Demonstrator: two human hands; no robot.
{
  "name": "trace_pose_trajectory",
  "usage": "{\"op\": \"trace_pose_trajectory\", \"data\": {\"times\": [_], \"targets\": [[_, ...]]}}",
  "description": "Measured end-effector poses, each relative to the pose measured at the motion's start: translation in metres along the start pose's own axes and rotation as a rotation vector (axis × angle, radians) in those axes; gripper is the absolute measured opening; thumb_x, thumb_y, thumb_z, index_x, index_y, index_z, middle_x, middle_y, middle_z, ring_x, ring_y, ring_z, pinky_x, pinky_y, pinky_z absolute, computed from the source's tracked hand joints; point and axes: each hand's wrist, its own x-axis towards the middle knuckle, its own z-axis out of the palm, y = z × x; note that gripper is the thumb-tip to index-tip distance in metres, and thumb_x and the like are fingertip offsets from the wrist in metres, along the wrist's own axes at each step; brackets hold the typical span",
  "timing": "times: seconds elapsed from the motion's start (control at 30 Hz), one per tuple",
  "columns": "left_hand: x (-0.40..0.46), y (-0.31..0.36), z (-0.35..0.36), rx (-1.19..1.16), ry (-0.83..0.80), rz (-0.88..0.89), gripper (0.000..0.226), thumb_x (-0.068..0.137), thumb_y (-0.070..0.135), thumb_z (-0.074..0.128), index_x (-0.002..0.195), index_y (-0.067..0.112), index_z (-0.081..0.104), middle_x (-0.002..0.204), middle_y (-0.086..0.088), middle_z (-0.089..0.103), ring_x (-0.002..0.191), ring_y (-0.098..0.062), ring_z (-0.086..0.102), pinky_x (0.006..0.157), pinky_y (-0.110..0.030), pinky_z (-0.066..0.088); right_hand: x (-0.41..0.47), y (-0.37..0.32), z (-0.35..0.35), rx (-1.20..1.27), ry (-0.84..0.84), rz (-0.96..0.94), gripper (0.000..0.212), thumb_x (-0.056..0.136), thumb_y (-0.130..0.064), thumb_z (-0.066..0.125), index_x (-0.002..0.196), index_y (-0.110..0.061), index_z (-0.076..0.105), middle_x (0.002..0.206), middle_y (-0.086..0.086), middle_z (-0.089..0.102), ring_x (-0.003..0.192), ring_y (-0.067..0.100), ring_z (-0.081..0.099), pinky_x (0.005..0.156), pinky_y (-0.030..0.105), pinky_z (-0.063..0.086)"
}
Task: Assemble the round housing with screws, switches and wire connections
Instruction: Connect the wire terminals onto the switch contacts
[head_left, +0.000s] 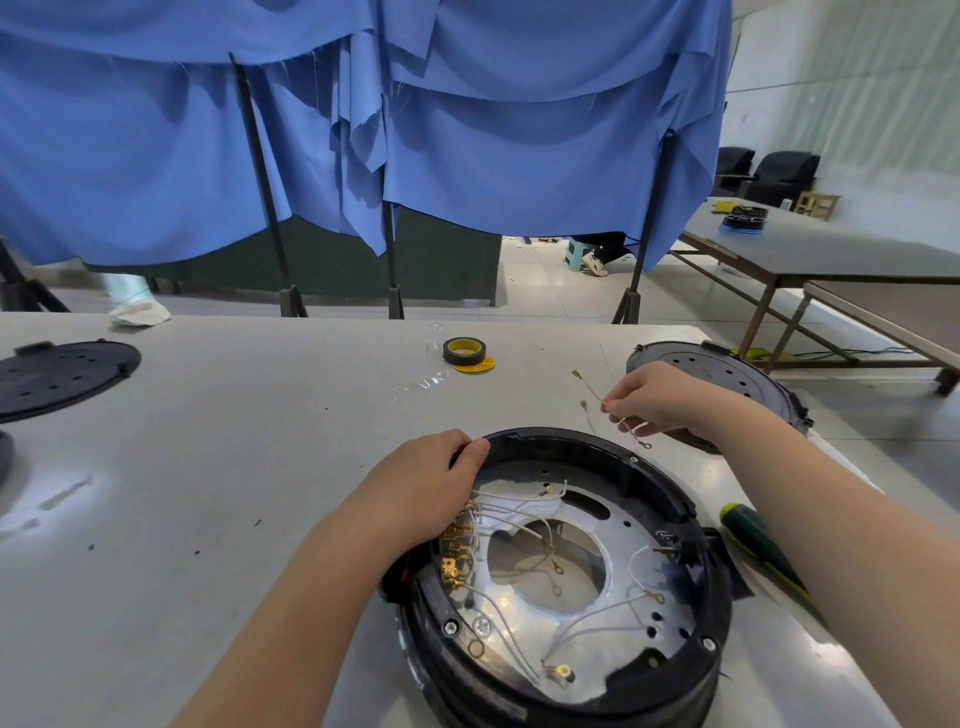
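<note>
— Housing (670, 587), round, black plastic with a silvery metal plate inside: sitting lower centre of the frame on the pale grey table (208, 467), open side up, presumably so the terminals and white wires (519, 509) stay reachable.

— And the left hand (431, 483)?

— Curling over the upper-left rim, thumb on the edge, fingers outside; probably bracing the shell against sliding. Covering part of the brass terminals (454, 551) at centre frame.

— Right hand (660, 397)?

— Pinching a short thin wire with ring terminal (631, 431) just above the rim, upper right of centre; likely bringing it over for connecting. Exact fingertip contact hard to make out.

— Tools?

— Lying at right edge, a green-and-yellow-handled screwdriver (753, 535), just beside the housing, seemingly kept ready for the screws. Further up, centre frame, a black tape roll (464, 351); black perforated round covers (62, 374) at far left and behind the right hand.
</note>
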Motion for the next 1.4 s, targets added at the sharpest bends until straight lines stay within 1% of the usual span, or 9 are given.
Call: {"op": "trace_pose_trajectory", "data": {"times": [0.2, 0.33, 0.43, 0.53, 0.63, 0.77, 0.9, 1.13, 1.4], "targets": [[-0.001, 0.003, -0.003, -0.104, 0.054, 0.025, 0.031, 0.099, 0.045, 0.041, 0.115, 0.028, 0.061, 0.104, 0.011, 0.060, 0.096, -0.007, 0.055, 0.077, -0.023, 0.040, -0.023, -0.027, -0.009, 0.028, 0.061, -0.128, 0.008, 0.092, -0.016, 0.061, 0.088, -0.013, 0.068, 0.086, 0.004, 0.069, 0.076, 0.012, 0.064, 0.070, 0.023, 0.055], [-0.002, 0.009, -0.014, -0.294, 0.156, 0.050, 0.022, 0.093, 0.038, 0.057, 0.110, 0.027, 0.066, 0.094, 0.021, 0.061, 0.086, 0.006, 0.058, 0.063, -0.007, 0.037, -0.055, -0.047, -0.007, 0.002, 0.058, -0.264, 0.010, 0.091, -0.018, 0.061, 0.083, -0.020, 0.067, 0.080, -0.002, 0.070, 0.074, 0.009, 0.065, 0.069, 0.021, 0.053], [-0.006, 0.014, -0.027, -0.502, 0.182, 0.069, 0.016, 0.086, 0.034, 0.069, 0.102, 0.030, 0.070, 0.088, 0.020, 0.067, 0.078, 0.013, 0.061, 0.054, 0.001, 0.041, -0.081, -0.057, 0.002, -0.057, 0.012, -0.334, 0.011, 0.090, -0.022, 0.062, 0.081, -0.026, 0.069, 0.072, -0.009, 0.070, 0.068, 0.002, 0.065, 0.068, 0.021, 0.054], [-0.011, 0.016, -0.040, -0.628, 0.122, 0.072, 0.014, 0.079, 0.032, 0.076, 0.093, 0.032, 0.074, 0.083, 0.014, 0.073, 0.073, 0.008, 0.065, 0.059, -0.006, 0.046, -0.101, -0.065, 0.013, -0.121, -0.059, -0.363, 0.010, 0.087, -0.027, 0.063, 0.080, -0.029, 0.070, 0.071, -0.012, 0.071, 0.068, 0.005, 0.066, 0.066, 0.021, 0.054], [-0.015, 0.014, -0.046, -0.607, 0.044, 0.082, 0.010, 0.076, 0.032, 0.079, 0.085, 0.033, 0.076, 0.082, 0.015, 0.075, 0.077, 0.002, 0.069, 0.069, -0.017, 0.046, -0.113, -0.069, 0.022, -0.155, -0.133, -0.402, 0.009, 0.086, -0.031, 0.064, 0.079, -0.031, 0.070, 0.074, -0.014, 0.070, 0.069, 0.001, 0.064, 0.070, 0.019, 0.050], [-0.017, 0.012, -0.051, -0.538, -0.020, 0.105, 0.009, 0.076, 0.029, 0.080, 0.080, 0.035, 0.076, 0.080, 0.011, 0.075, 0.080, -0.001, 0.070, 0.065, -0.011, 0.049, -0.121, -0.071, 0.027, -0.182, -0.149, -0.423, 0.010, 0.087, -0.032, 0.063, 0.079, -0.032, 0.069, 0.077, -0.013, 0.069, 0.073, 0.001, 0.064, 0.073, 0.020, 0.053], [-0.019, 0.012, -0.055, -0.508, -0.082, 0.099, 0.011, 0.075, 0.024, 0.081, 0.080, 0.033, 0.076, 0.081, 0.008, 0.076, 0.080, -0.005, 0.072, 0.070, -0.013, 0.051, -0.124, -0.068, 0.022, -0.189, -0.131, -0.420, 0.009, 0.087, -0.033, 0.063, 0.079, -0.033, 0.068, 0.076, -0.015, 0.068, 0.072, -0.001, 0.062, 0.067, 0.015, 0.048], [-0.026, 0.013, -0.064, -0.477, -0.118, 0.094, 0.002, 0.078, 0.035, 0.076, 0.079, 0.033, 0.077, 0.078, 0.011, 0.075, 0.073, 0.003, 0.069, 0.055, -0.004, 0.045, -0.130, -0.065, 0.022, -0.230, -0.112, -0.438, 0.008, 0.087, -0.033, 0.064, 0.081, -0.033, 0.068, 0.077, -0.017, 0.067, 0.072, -0.005, 0.061, 0.067, 0.013, 0.048], [-0.028, 0.012, -0.066, -0.446, -0.124, 0.080, 0.007, 0.079, 0.025, 0.077, 0.079, 0.033, 0.077, 0.079, 0.010, 0.076, 0.075, 0.000, 0.070, 0.057, -0.004, 0.046, -0.137, -0.068, 0.026, -0.267, -0.065, -0.468, 0.008, 0.086, -0.032, 0.065, 0.079, -0.035, 0.065, 0.079, -0.017, 0.066, 0.073, -0.004, 0.061, 0.065, 0.014, 0.049]]}}
